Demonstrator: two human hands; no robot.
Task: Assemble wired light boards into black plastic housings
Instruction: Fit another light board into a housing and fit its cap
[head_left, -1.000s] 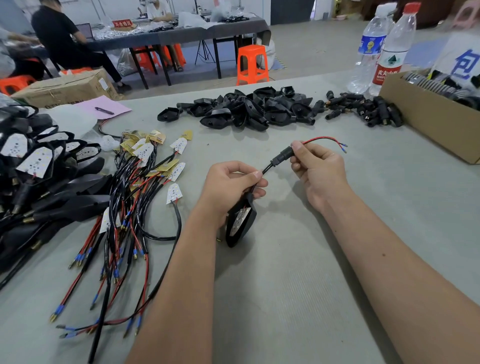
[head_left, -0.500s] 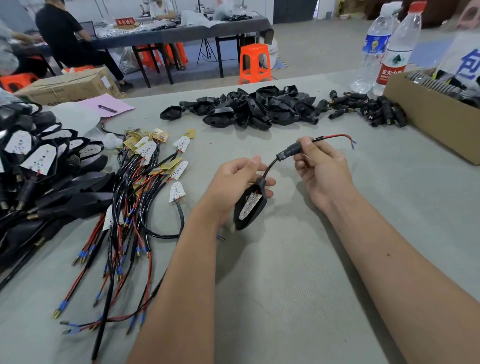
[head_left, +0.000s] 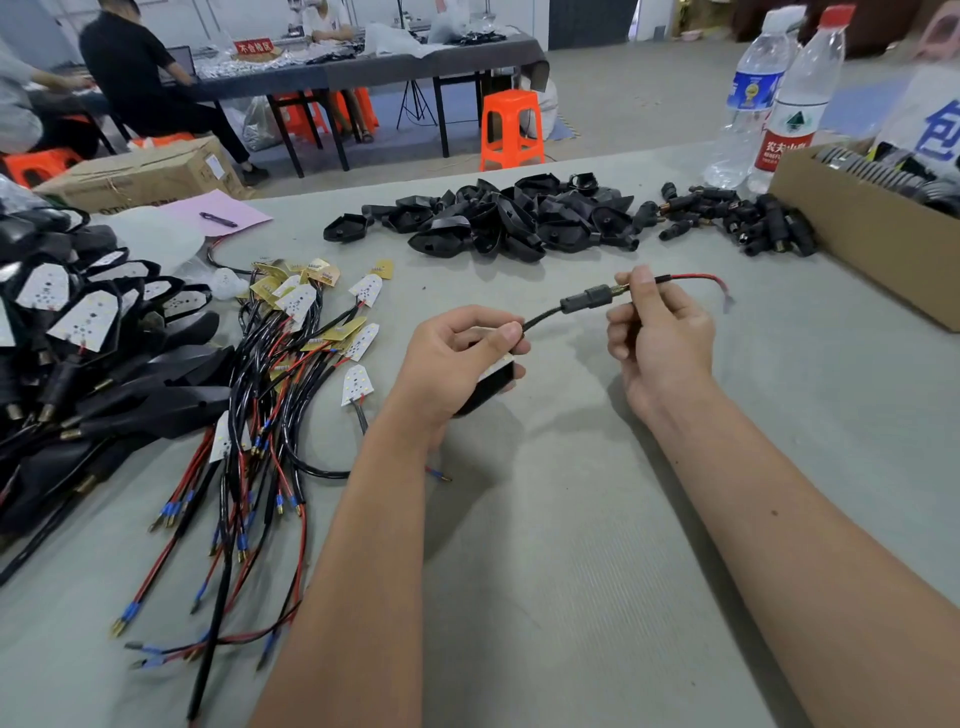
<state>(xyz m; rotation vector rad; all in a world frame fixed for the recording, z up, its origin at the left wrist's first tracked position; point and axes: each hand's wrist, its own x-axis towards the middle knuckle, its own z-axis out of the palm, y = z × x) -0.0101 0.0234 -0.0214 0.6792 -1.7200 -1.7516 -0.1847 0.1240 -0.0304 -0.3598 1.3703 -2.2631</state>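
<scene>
A worker's left hand (head_left: 457, 358) curled round a black plastic housing (head_left: 488, 387) above the middle of the grey table (head_left: 571, 571), thumb and forefinger pinching the black cable (head_left: 540, 318) where it left the housing; a sliver of the white light board showed at the housing's upper edge. The right hand (head_left: 660, 332) pinched the same cable further along, just past a black inline connector (head_left: 587, 300), with the red wire end (head_left: 701, 280) trailing out toward the table's right edge. Both hands were raised off the table surface.

A tangle of wired light boards (head_left: 291, 364), their red and black leads tipped in blue, lay left of the hands, and finished assemblies (head_left: 78, 353) were stacked along the left edge. Loose empty housings (head_left: 498, 218) were heaped toward the far edge, with a smaller pile of black connectors (head_left: 743, 223) to their right, beside a cardboard box (head_left: 857, 239) at the far right corner. Two water bottles (head_left: 779, 98) stood behind the box. A pink sheet (head_left: 208, 210) with a pen (head_left: 218, 220) on it lay near the far left corner
</scene>
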